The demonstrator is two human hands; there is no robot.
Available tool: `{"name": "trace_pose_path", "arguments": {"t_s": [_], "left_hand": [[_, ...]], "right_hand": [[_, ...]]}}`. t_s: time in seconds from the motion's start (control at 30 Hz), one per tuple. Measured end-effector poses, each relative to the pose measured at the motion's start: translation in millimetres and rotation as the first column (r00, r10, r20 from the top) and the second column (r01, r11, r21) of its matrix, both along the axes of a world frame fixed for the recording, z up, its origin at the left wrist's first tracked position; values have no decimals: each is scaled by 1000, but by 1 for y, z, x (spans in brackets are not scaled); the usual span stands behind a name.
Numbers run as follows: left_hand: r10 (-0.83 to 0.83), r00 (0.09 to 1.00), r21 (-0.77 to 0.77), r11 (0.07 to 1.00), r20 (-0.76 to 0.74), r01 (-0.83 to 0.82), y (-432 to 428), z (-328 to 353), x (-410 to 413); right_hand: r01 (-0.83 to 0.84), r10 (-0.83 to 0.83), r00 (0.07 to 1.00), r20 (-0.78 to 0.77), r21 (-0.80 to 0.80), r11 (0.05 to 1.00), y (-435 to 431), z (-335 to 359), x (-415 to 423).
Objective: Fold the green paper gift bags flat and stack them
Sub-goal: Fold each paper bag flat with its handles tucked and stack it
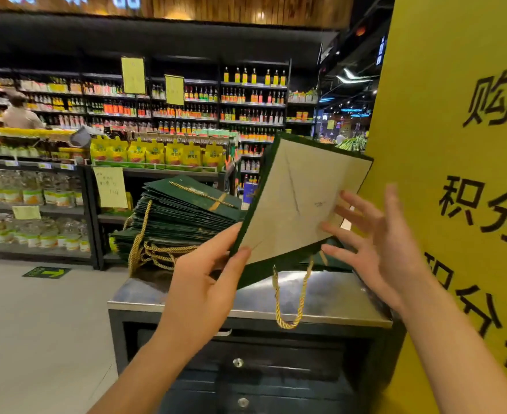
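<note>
The stack of folded bags (186, 216) crowds the far left of the surface (335, 294), its rope handles (156, 252) spilling forward. A yellow sign board (455, 174) walls the right side, just beside the raised bag (300, 198). Bare steel shows along the front; open floor (37, 324) lies left.

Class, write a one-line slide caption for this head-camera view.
Over a steel counter, the left hand grips a green bag, the open right hand touches it; a stack lies alongside.

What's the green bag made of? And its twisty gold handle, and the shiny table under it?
The bag looks like stiff paper or card: matte dark green outside, plain beige inside, with sharp crease lines. The handle seems to be twisted gold cord. The table top is probably brushed metal, maybe steel; it shows blurry reflections.
</note>
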State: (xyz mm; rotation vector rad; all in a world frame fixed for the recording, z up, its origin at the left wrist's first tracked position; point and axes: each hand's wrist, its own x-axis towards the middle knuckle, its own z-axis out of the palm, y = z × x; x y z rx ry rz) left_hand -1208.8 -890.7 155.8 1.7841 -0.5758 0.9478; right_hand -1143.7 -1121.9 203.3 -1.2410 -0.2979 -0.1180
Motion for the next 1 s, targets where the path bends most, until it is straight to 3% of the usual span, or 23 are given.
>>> {"name": "trace_pose_path", "arguments": {"t_s": [0.07,0.13,0.23,0.3,0.33,0.4,0.47,0.53,0.6,0.7,0.83,0.87,0.93,1.0], "left_hand": [[50,994,137,989,94,-62,-1,-2,10],[66,982,284,952,179,-116,-1,-8,19],[164,921,483,811,352,-329,-3,-17,29],[145,893,559,734,426,-386,-3,-23,32],[115,914,590,731,389,-344,-3,-25,32],[90,984,563,810,155,-163,-2,-29,30],[121,985,375,925,-125,-66,-1,-37,34],[203,914,166,974,-352,-153,2,-41,42],[133,781,29,989,-610,-146,3,-44,49],[10,676,-5,1000,-737,-21,4,-56,56],[-25,649,-25,1000,-760,8,5,-72,62],[-33,653,-38,999,-757,6,4,-74,62],[-38,668,-50,999,-743,2,3,-78,63],[-21,682,-25,1000,-731,4,0,-77,62]], "right_hand": [[-87,96,994,-57,152,985,-5,8,-1],[-131,152,984,-95,201,971,-10,13,0],[-214,237,960,-147,159,964,-14,16,-3],[-170,188,958,-218,95,981,-17,12,-2],[-99,109,960,-258,50,994,-20,7,1],[-16,6,950,-312,-28,999,-27,-5,9],[-8,-21,943,-332,-87,996,-32,-16,14],[-2,-45,933,-358,-130,991,-35,-28,19],[-4,-63,924,-378,-174,985,-37,-40,22],[23,-149,909,-389,-312,950,-38,-57,31],[96,-315,907,-280,-590,802,-35,-73,36],[128,-357,913,-198,-691,712,-33,-74,36],[221,-389,920,43,-877,427,-30,-74,41],[241,-296,942,155,-929,280,-23,-70,48]]}}
